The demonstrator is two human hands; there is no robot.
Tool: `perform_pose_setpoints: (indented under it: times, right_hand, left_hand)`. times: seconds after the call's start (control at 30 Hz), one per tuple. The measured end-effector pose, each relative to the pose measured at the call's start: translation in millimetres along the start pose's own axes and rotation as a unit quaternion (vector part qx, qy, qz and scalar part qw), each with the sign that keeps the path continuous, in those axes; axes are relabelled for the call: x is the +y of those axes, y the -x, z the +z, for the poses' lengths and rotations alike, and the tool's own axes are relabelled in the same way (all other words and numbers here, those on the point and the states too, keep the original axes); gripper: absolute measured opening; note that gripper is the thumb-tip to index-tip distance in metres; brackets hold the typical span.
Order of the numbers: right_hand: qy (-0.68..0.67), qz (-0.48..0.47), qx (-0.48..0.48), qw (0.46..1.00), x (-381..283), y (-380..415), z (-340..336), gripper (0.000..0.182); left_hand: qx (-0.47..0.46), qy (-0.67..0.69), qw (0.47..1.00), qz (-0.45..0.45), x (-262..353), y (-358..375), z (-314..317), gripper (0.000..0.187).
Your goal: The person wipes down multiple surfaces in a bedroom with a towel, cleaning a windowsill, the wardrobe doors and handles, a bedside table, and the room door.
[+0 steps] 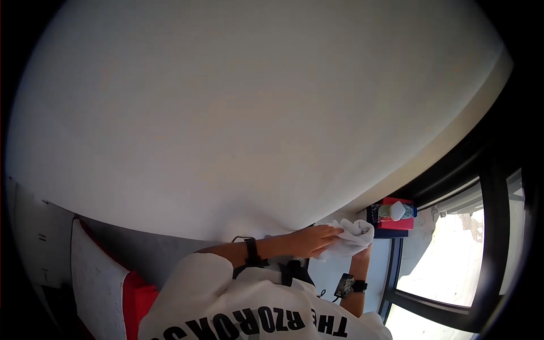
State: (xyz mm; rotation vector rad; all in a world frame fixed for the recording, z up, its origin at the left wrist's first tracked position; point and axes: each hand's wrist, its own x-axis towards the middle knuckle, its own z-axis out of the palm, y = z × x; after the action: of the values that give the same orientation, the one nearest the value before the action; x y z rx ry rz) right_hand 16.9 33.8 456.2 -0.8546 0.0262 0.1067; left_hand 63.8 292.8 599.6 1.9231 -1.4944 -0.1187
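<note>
A bunched white cloth (353,237) is held up between my two hands, low and right of the middle in the head view. My left hand (314,240) reaches across from the left, its fingers closed on the cloth's near side. The cloth covers most of my right hand (362,249), which meets it from below; its fingers are hidden. A dark band (252,252) circles my left wrist. On my right wrist are a dark strap and a small device (344,285) with a cable.
A broad white wall-like surface (255,124) fills most of the view. To the right, a red box (399,212) with a white item on it stands near a dark-framed window (442,255). At lower left are a pale panel (99,277) and red fabric (139,297).
</note>
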Motion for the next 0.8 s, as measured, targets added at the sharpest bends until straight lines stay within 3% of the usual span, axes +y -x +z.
perform_pose_setpoints:
  times: [0.03, 0.1, 0.2, 0.27, 0.33, 0.37, 0.4, 0.47, 0.5, 0.57, 0.63, 0.7, 0.8]
  right_hand:
    - [0.206, -0.016, -0.024, 0.978, -7.3, 2.2, -21.3, 0.034]
    - [0.293, -0.06, -0.087, 0.95, -34.5, 6.0, 21.4, 0.031]
    - [0.098, 0.014, -0.317, 0.943, -75.8, -4.8, 134.5, 0.017]
    - [0.165, 0.073, -0.426, 0.886, -70.9, -17.9, 214.3, 0.023]
    - [0.251, 0.134, -0.466, 0.838, -42.2, -22.1, 283.5, 0.029]
    - [0.346, 0.103, -0.531, 0.767, -29.9, -26.1, 326.9, 0.035]
    - [0.38, 0.113, -0.553, 0.733, -21.7, -25.6, 362.6, 0.034]
    - [0.416, 0.146, -0.553, 0.706, 19.6, -30.8, 407.8, 0.034]
    - [0.408, 0.13, -0.54, 0.724, 40.0, -33.0, 428.5, 0.034]
    - [0.453, 0.118, -0.506, 0.725, 73.6, -42.9, 458.4, 0.035]
    - [0.44, 0.098, -0.489, 0.747, 81.2, -48.1, 451.0, 0.033]
    - [0.402, 0.121, -0.479, 0.771, 103.5, -51.4, 469.5, 0.032]
    - [0.366, 0.144, -0.481, 0.783, 137.3, -66.0, 510.4, 0.036]
  left_hand:
    - [-0.008, 0.018, 1.0, -0.002, 3.0, 2.6, 0.4, 0.032]
    - [0.022, 0.096, 0.995, 0.012, 19.5, 15.0, -18.3, 0.03]
    - [0.026, 0.205, 0.978, -0.023, 45.1, 54.5, -51.6, 0.024]
    - [0.017, 0.247, 0.967, -0.066, 57.9, 100.6, -81.9, 0.02]
    - [0.008, 0.245, 0.964, -0.106, 63.2, 154.2, -112.9, 0.016]
    - [0.013, 0.208, 0.973, -0.102, 60.3, 182.2, -121.7, 0.015]
    - [0.014, 0.169, 0.98, -0.102, 57.3, 205.2, -131.5, 0.015]
    - [0.032, 0.088, 0.985, -0.142, 54.8, 266.5, -154.7, 0.015]
    - [0.051, 0.049, 0.98, -0.186, 59.6, 296.6, -174.3, 0.016]
    - [0.24, -0.03, 0.94, -0.243, 97.7, 343.5, -232.1, 0.016]
    - [0.295, -0.166, 0.921, -0.192, 152.5, 341.7, -279.0, 0.017]
    - [0.349, -0.277, 0.891, -0.086, 220.2, 357.8, -325.9, 0.014]
    - [0.445, -0.407, 0.798, -0.017, 283.7, 385.1, -351.0, 0.011]
